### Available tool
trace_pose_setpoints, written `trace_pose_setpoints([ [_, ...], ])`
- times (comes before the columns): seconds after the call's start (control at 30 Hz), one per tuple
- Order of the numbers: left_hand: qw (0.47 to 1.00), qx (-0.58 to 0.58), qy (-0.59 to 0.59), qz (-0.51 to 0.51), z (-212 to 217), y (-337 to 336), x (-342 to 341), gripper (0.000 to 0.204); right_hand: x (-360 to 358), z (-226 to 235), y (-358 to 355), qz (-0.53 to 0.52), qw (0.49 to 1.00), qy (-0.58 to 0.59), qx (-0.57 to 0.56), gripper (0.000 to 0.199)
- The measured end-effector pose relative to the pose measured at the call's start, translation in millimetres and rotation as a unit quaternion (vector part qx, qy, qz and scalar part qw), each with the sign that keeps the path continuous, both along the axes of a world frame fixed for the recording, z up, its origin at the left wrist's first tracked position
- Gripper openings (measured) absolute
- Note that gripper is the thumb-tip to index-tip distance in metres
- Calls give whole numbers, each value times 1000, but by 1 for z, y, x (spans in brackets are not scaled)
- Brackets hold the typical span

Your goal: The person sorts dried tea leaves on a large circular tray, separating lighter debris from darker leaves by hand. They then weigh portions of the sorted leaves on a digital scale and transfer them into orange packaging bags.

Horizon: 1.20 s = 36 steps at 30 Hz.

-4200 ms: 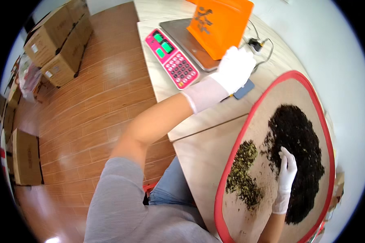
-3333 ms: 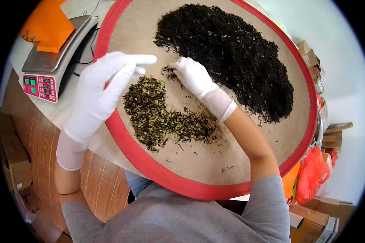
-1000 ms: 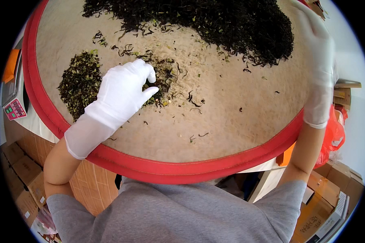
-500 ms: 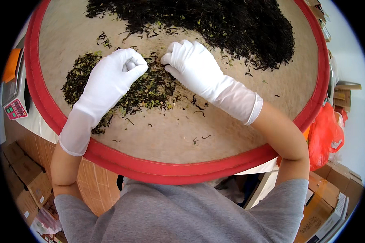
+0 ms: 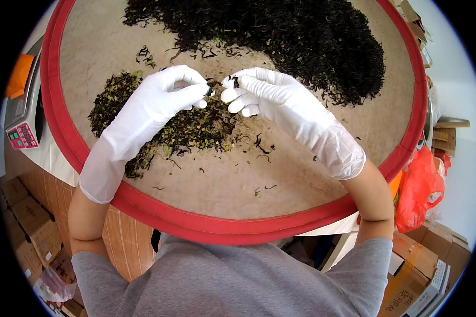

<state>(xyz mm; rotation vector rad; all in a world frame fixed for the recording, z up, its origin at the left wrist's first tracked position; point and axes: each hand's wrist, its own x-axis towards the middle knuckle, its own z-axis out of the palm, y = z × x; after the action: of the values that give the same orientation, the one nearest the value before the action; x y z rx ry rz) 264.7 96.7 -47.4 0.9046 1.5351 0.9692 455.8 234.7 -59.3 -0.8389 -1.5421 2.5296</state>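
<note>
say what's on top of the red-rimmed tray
A large dark leaf pile, a smaller greenish leaf pile and scattered leaf bits lie there. The tray beneath both piles is covered, so it can't be seen.

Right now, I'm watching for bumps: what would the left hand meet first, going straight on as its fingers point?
Probably the right hand: its fingers face the left hand across a small gap. From one view their heights are unclear, so the left hand might pass above or below.
</note>
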Motion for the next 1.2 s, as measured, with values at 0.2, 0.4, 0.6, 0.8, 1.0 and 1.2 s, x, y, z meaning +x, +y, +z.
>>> trace_pose_setpoints([
  [0.2, 1000, 17, 6, -11, 1, 2, 1, 25, 4, 5, 1, -25, 1000, -1, 2, 28],
  [0.4, 999, 42, -22, 16, -4, 1, -7, 41, 9, 24, 6, 15, 985, -82, 152, 26],
  [0.6, 992, 92, -40, 78, -6, 3, -15, 48, 25, 34, 17, 21, 913, -116, 391, 32],
  [0.8, 966, 188, -24, 175, -2, 0, -28, 43, 71, 90, 75, -152, 748, -110, 637, 30],
  [1.0, 968, 108, 225, 39, -3, 10, -1, 22, 285, 146, 229, -412, 386, -395, 725, 36],
  [1.2, 850, 225, 469, -87, -48, 10, 21, 18, 385, 128, 261, -308, 235, -664, 639, 43],
])
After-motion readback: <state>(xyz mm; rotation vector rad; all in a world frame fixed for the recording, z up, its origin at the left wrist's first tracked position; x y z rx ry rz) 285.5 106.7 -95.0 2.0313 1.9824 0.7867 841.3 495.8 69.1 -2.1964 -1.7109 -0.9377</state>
